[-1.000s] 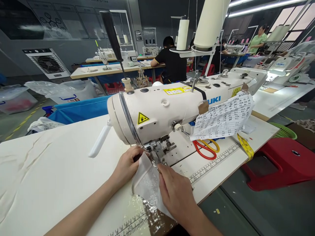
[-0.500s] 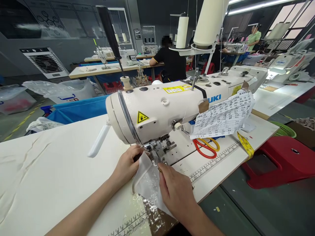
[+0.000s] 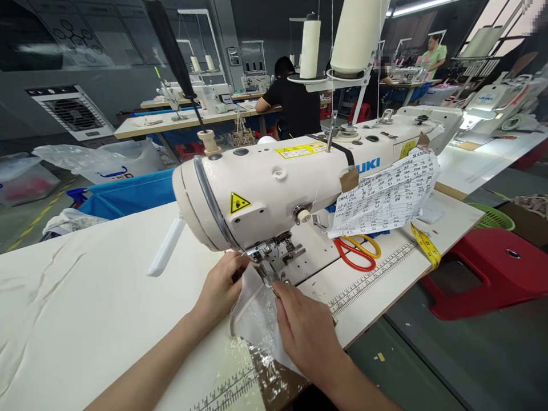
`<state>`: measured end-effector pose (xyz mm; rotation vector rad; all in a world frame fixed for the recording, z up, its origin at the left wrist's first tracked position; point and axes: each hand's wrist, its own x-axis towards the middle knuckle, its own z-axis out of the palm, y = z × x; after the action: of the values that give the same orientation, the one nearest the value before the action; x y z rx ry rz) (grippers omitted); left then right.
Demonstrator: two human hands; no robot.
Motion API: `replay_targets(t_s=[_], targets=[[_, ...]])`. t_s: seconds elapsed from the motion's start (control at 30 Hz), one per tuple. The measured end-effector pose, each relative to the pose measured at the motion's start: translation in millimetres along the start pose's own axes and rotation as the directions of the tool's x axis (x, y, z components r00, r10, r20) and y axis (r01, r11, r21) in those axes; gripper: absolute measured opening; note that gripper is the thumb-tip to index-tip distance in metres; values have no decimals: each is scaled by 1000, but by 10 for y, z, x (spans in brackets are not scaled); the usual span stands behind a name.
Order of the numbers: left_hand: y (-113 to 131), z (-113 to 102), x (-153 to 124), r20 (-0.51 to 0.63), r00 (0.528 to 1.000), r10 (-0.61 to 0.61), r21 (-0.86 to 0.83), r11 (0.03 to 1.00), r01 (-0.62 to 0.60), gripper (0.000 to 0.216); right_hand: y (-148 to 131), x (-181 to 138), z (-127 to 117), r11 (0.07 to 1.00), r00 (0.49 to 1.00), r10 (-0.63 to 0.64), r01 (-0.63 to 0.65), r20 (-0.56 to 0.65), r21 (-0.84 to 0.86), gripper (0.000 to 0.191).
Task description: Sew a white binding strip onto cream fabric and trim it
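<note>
Gripping the white cloth (image 3: 257,319) along its right side with the right hand (image 3: 306,331). Touching its far left edge with the curled left hand (image 3: 220,288); cannot tell that grip as open or closed. Holding the cloth over the tabletop (image 3: 115,297), just before the sewing machine's (image 3: 265,177) foot, with scissors (image 3: 349,264) lying off to the right.

A red stool (image 3: 503,260) stands near a green basket (image 3: 492,218).

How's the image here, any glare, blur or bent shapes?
Head view: glints fleck the brown patch below the cloth. Head view: the thread cone leans, likely lens distortion. Head view: light washes out the far right table. Head view: pixel blocks blur out a background spot.
</note>
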<state>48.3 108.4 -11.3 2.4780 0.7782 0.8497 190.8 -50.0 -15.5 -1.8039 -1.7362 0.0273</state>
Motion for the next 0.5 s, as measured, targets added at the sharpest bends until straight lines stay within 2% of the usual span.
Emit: replay_targets(t_s=[0.13,0.23,0.37,0.43,0.5], targets=[[19,-30,8,5,999,-53,-52,997,53,27,-8,8,-3,999,999,33,-33,-14,30,31],[17,-20,-1,-6,1000,-12,-24,1000,12,24,-18,22,-5,998,999,54,-54,9,18,31],[7,-2,-15,-56,980,191,97,978,-185,15,-26,28,7,997,998,57,-55,25,-46,32],[16,-6,-10,-59,947,316,178,937,-302,13,-28,24,27,995,998,55,-53,26,-82,32],[34,-16,3,-41,909,415,253,885,-392,22,-29,24,56,990,999,49,-46,20,-133,32]])
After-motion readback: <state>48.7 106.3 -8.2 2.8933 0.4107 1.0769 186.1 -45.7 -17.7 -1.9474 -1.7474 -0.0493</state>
